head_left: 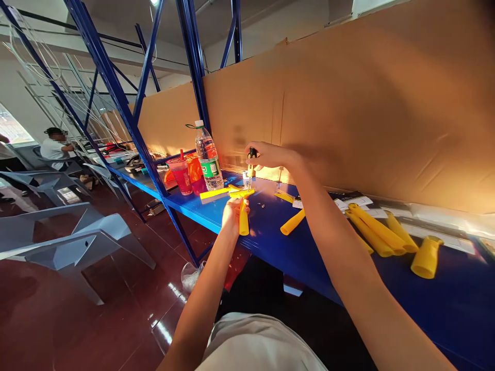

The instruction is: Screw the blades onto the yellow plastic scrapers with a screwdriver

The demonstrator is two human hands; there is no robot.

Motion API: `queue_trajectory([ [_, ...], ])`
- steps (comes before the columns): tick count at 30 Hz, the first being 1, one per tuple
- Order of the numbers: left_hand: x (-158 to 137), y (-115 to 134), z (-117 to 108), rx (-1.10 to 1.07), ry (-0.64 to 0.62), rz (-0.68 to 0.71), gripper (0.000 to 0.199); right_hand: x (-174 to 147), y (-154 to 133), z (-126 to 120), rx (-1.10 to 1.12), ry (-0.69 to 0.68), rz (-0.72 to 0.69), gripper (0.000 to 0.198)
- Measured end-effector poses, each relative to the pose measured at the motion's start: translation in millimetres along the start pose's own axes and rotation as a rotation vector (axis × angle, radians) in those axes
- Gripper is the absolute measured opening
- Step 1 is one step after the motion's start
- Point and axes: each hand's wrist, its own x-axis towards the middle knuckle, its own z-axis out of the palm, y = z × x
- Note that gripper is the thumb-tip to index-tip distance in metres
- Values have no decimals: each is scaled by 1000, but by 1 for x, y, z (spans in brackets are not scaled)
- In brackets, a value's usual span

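My left hand (231,213) is closed around a yellow T-shaped plastic piece (243,220) whose hollow-looking handle points toward me. Above it, my right hand (269,154) grips the handle of a screwdriver (251,168) with a black end. The screwdriver stands nearly upright, its thin shaft reaching down to the crosspiece; whether the tip touches a screw is too small to tell. A flat yellow strip (213,194) lies just left of the piece. Tiny bits (262,206) are scattered on the blue shelf (266,226) to the right.
Beside my right forearm lie a yellow tube (293,222), several more yellow tubes (377,232) and a short flared piece (427,257). A water bottle (209,159) and a red cup (180,174) stand left. Cardboard (348,103) backs the shelf; a blue post (127,111) rises left.
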Motion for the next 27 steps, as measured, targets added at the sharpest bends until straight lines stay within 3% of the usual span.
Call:
queue_trajectory([
  [5, -2, 2, 1, -3, 3, -14, 17, -24, -15, -14, -42, -17, -54, 12],
  [11, -4, 1, 5, 11, -38, -7, 20, -47, -30, -23, -32, -33, -28, 36],
  [14, -4, 0, 5, 17, -42, -2, 19, -45, -27, -19, -93, -27, 14, 40],
  [19, -2, -1, 5, 27, -19, -7, 17, -35, -16, -8, -169, -17, 74, 19],
  [22, -1, -1, 5, 25, -11, -9, 16, -35, -16, -6, -204, -11, 69, 24],
  [27, -1, 0, 6, 20, -34, 1, 14, -39, -26, -6, -35, -13, 50, 26],
])
